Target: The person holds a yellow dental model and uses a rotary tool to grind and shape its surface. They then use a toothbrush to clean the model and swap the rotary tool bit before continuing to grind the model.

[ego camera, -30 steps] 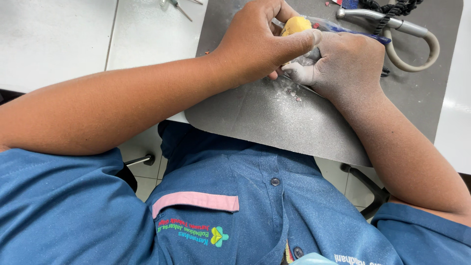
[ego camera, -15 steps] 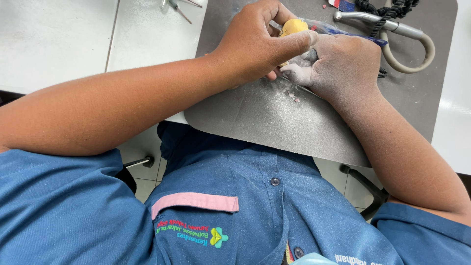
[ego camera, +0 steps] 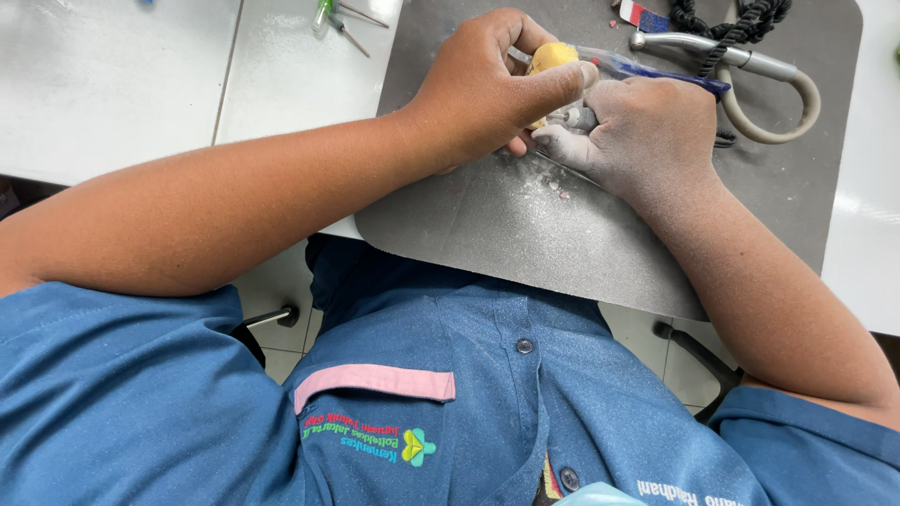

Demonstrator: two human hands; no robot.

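The left hand (ego camera: 478, 89) clamps a yellow lump (ego camera: 551, 58) while the dusty right hand (ego camera: 647, 136) closes around a grinding tool (ego camera: 581, 117), shaping it over the grey mat (ego camera: 525, 225); steadiness comes next.

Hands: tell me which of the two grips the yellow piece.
The left hand: its fingers curl around the yellow piece. The right hand, dusted grey-white with powder, holds a blue-handled tool against it over the grey mat.
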